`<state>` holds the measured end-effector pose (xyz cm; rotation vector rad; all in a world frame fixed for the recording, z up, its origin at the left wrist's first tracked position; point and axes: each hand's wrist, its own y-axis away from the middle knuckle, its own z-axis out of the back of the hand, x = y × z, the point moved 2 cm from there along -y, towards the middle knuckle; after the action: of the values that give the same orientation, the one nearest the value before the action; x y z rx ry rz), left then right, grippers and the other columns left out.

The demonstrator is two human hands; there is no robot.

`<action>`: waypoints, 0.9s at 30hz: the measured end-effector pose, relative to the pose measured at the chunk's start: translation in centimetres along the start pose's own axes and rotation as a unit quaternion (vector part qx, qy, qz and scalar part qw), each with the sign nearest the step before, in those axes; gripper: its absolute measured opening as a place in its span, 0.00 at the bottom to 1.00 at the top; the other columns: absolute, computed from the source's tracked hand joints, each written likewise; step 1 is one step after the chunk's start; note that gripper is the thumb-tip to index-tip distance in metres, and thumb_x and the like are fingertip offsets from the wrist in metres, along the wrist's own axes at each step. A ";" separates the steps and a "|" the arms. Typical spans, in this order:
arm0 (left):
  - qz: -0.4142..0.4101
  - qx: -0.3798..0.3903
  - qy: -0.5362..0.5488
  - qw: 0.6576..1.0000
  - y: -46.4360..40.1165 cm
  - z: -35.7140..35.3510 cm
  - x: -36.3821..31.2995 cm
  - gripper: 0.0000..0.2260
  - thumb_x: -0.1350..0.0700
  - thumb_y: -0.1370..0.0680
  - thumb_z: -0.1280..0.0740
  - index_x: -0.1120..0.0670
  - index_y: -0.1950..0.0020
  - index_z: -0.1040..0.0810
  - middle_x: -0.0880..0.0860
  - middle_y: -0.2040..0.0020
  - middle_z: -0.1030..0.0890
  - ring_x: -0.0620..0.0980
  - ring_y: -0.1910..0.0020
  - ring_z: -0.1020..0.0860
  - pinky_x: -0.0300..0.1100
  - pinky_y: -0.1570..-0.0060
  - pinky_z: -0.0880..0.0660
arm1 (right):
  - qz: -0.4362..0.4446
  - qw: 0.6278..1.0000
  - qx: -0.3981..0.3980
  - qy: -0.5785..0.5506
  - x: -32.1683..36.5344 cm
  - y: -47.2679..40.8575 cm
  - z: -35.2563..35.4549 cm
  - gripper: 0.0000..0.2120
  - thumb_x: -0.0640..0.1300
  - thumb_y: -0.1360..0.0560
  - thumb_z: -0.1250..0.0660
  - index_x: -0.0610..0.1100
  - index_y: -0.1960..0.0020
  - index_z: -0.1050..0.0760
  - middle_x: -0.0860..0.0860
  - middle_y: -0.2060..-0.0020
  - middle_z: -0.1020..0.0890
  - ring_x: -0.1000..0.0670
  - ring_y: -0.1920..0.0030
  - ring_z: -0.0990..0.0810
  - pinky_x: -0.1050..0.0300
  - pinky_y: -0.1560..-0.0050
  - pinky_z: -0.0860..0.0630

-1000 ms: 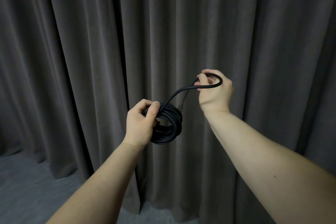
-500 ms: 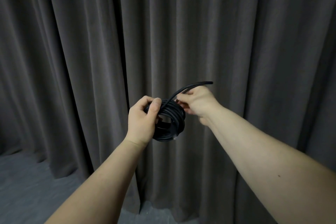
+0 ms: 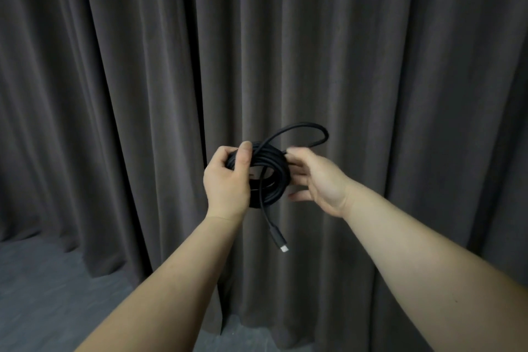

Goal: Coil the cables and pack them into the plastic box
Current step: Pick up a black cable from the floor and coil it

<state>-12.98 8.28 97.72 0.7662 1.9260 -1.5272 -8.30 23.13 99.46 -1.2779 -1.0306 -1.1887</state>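
A black cable [image 3: 273, 168] is wound into a tight coil held up in front of me. My left hand [image 3: 228, 183] grips the coil's left side, thumb over the top strands. My right hand [image 3: 317, 180] is at the coil's right side, fingers against the strands and slightly blurred. One loose loop arcs above the coil to the right. The cable's free end hangs down through the coil and ends in a small plug [image 3: 281, 243]. No plastic box is in view.
A dark grey pleated curtain [image 3: 143, 80] fills the background close behind my hands. A strip of grey floor [image 3: 43, 294] shows at the lower left.
My right hand carried the free loop back to the coil and went to its right side. The cable's plug end now dangles below the coil. My left hand kept its grip.
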 end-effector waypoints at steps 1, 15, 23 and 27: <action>0.010 -0.008 0.000 1.000 0.0 0.1 0.1 0.15 0.39 0.27 0.35 0.49 0.65 0.26 0.45 0.70 0.23 0.50 0.65 0.23 0.51 0.57 0.24 | 0.030 0.998 -0.019 0.059 0.1 0.2 0.0 0.11 0.53 0.22 0.40 0.49 0.52 0.21 0.51 0.57 0.20 0.52 0.56 0.23 0.53 0.53 0.27; 0.067 -0.085 -0.008 0.994 0.3 0.5 0.1 0.18 0.40 0.23 0.35 0.53 0.61 0.27 0.54 0.66 0.23 0.56 0.63 0.22 0.54 0.54 0.23 | 0.161 0.866 -0.120 0.458 0.8 4.4 -2.1 0.27 0.69 0.43 0.28 0.49 0.63 0.34 0.54 0.69 0.23 0.52 0.67 0.25 0.53 0.65 0.27; 0.115 -0.127 -0.008 0.985 0.0 1.0 0.2 0.21 0.37 0.24 0.37 0.53 0.64 0.29 0.52 0.68 0.25 0.51 0.66 0.24 0.54 0.55 0.23 | 0.136 0.911 0.028 0.389 0.3 4.1 -3.8 0.09 0.45 0.32 0.25 0.51 0.58 0.26 0.55 0.69 0.21 0.58 0.70 0.26 0.60 0.64 0.27; 0.133 -0.165 -0.023 0.977 -1.0 2.9 0.8 0.23 0.33 0.27 0.38 0.53 0.65 0.28 0.55 0.64 0.23 0.55 0.62 0.23 0.56 0.50 0.23 | 0.093 0.932 0.081 0.341 1.1 4.4 -2.3 0.11 0.38 0.27 0.31 0.45 0.45 0.19 0.57 0.72 0.24 0.60 0.72 0.29 0.66 0.63 0.30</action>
<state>-14.09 5.36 97.23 0.7944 1.8896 -1.0248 -4.01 20.50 99.84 -0.7180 -0.4671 -1.2391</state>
